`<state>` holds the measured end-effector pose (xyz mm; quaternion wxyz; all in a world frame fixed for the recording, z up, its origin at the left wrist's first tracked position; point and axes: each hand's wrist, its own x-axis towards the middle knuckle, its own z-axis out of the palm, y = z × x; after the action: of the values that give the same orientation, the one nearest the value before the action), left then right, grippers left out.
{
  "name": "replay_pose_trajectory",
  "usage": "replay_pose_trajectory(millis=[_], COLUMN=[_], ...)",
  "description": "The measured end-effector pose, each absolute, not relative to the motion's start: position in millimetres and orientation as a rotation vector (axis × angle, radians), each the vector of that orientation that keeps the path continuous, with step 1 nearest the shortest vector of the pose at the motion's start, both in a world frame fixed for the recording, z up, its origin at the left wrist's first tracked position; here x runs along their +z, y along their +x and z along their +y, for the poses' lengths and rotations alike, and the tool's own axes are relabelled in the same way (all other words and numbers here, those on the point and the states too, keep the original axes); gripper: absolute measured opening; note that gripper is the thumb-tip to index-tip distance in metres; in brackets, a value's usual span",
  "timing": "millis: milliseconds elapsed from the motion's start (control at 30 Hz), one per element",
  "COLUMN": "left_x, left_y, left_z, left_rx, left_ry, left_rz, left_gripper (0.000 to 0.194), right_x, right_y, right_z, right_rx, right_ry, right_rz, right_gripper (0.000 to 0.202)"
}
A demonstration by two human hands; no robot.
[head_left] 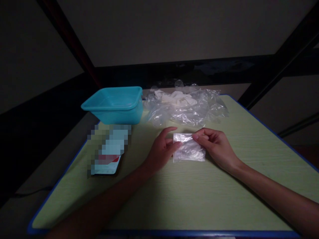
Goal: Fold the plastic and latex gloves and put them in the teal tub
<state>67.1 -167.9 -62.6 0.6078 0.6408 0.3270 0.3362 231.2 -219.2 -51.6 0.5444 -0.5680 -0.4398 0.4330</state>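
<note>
A small folded piece of clear plastic (190, 151) is held just above the middle of the table. My right hand (215, 142) pinches its upper right corner between thumb and fingers. At its left edge is my left hand (164, 146), with the thumb over the plastic and the index finger stretched out apart from it. Whether the left hand's lower fingers press on the plastic from behind is hidden. Behind both hands lies a crumpled heap of clear plastic (191, 114) with white material (176, 98) on top of it.
A turquoise plastic basin (117, 114) stands at the back left of the green table (159, 205), which has a blue edge. In front of the basin lies a phone-like device (109, 152), partly blurred by pixels. Dark bars and a wall are behind the table.
</note>
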Motion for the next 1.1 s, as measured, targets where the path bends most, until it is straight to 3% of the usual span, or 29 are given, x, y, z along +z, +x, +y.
replay_pose_trajectory(millis=[133, 467, 1100], left_x=[-62.8, -58.5, -57.8], left_y=[65.2, 62.8, 63.0], left_z=[-168.2, -165.2, -165.3], left_rx=[0.82, 0.86, 0.752], left_ry=[1.555, 1.625, 1.419], left_rz=[0.728, 0.744, 0.847], left_gripper=[0.051, 0.024, 0.033], right_x=[-53.8, -52.8, -51.8], right_y=[232.6, 234.0, 232.7], right_z=[-218.1, -218.3, -218.5], right_rx=[1.045, 1.13, 1.133], right_ry=[-1.351, -1.305, -1.341], right_rz=[-1.04, -1.07, -1.054], right_gripper=[0.027, 0.025, 0.03])
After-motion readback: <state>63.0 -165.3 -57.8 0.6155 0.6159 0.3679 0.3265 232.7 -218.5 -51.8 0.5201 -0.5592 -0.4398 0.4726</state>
